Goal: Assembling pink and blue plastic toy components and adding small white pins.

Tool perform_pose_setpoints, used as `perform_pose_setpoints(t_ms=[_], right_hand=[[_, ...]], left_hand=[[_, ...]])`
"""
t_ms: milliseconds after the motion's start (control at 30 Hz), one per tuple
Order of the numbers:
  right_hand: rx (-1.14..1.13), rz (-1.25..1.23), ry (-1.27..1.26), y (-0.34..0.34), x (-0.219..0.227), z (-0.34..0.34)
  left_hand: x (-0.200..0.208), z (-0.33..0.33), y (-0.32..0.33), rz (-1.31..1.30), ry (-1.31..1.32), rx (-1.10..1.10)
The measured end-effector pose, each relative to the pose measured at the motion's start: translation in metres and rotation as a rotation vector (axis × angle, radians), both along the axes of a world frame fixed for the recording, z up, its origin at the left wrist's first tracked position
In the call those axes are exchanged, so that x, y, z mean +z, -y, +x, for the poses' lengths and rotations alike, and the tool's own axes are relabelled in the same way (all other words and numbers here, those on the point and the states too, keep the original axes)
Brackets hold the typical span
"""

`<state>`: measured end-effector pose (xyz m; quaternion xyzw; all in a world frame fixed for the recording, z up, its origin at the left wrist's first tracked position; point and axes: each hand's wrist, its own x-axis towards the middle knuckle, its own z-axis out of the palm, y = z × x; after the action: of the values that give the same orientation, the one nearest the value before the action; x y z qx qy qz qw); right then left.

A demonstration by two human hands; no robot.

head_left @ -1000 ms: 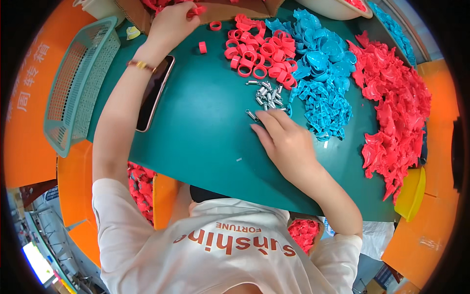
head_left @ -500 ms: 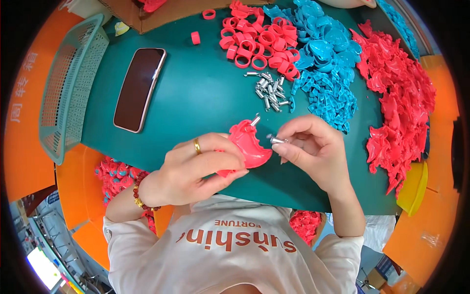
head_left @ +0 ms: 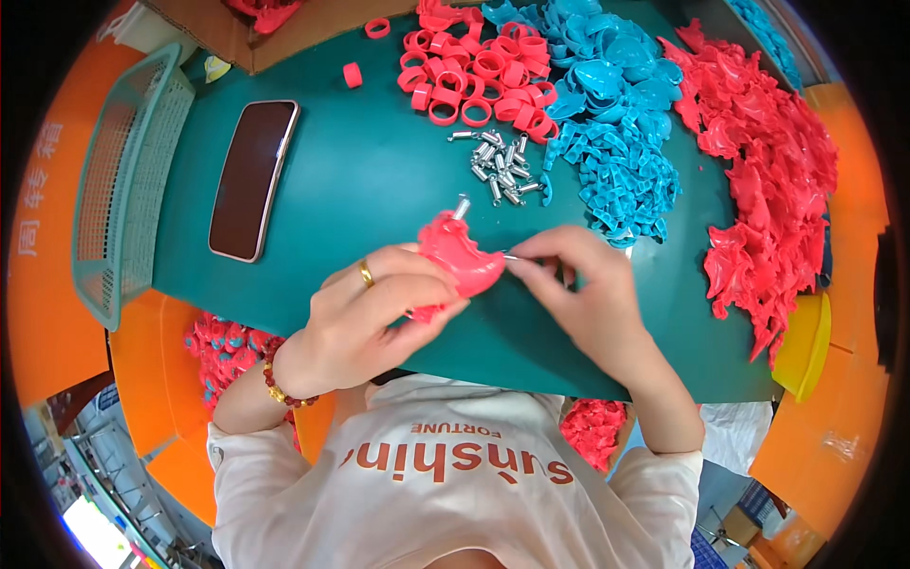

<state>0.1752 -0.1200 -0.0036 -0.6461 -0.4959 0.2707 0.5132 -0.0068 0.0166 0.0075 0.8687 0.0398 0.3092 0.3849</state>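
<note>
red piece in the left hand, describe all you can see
The red piece looks like glossy plastic, curved and shell-like, with a notched edge. A silver cylinder sticks out at its top. The left hand grips it over the green tabletop, hiding its lower left. The right hand holds a silver part near its right tip; contact is unclear.

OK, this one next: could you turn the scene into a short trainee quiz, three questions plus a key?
1. Which hand holds the red part?
2. True or false: the phone lies between the basket and the ring pile.
3. What does the right hand pinch?
A) a red ring
B) a metal piece
C) a blue piece

Key: 1. The left hand. 2. True. 3. B.
</note>
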Motion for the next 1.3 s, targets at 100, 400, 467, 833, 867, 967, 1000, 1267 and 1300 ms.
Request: perform_pose_setpoints(t_ms=[100,400,467,833,867,967,1000,1267,1300], right_hand=[[-0.003,0.107,0.724,-0.003,-0.014,0.0],[-0.313,-0.124,0.947,0.016,0.023,0.045],[-0.332,-0.218,0.921,0.019,0.023,0.046],[-0.046,-0.137,0.677,0.032,0.021,0.03],[-0.048,-0.14,0.675,0.032,0.018,0.028],[0.191,-0.079,0.862,0.031,0.003,0.025],[0.191,-0.081,0.86,0.031,0.003,0.024],[-0.246,-0.082,0.829,0.031,-0.009,0.007],[-0.247,-0.084,0.827,0.03,-0.01,0.004]], left_hand=[[-0.003,-0.001,-0.001,0.006,0.004,0.046],[-0.008,-0.01,-0.001,-0.006,-0.009,0.1],[-0.01,-0.008,-0.001,-0.02,0.008,0.081],[-0.009,0.001,0.01,-0.033,-0.002,-0.02],[-0.01,0.002,0.01,-0.038,0.002,-0.034],[-0.009,0.001,0.01,-0.061,-0.025,-0.02],[-0.009,0.0,0.011,-0.063,-0.027,-0.021],[-0.014,0.004,0.021,-0.011,-0.019,0.006],[-0.016,0.005,0.022,-0.012,-0.022,0.005]])
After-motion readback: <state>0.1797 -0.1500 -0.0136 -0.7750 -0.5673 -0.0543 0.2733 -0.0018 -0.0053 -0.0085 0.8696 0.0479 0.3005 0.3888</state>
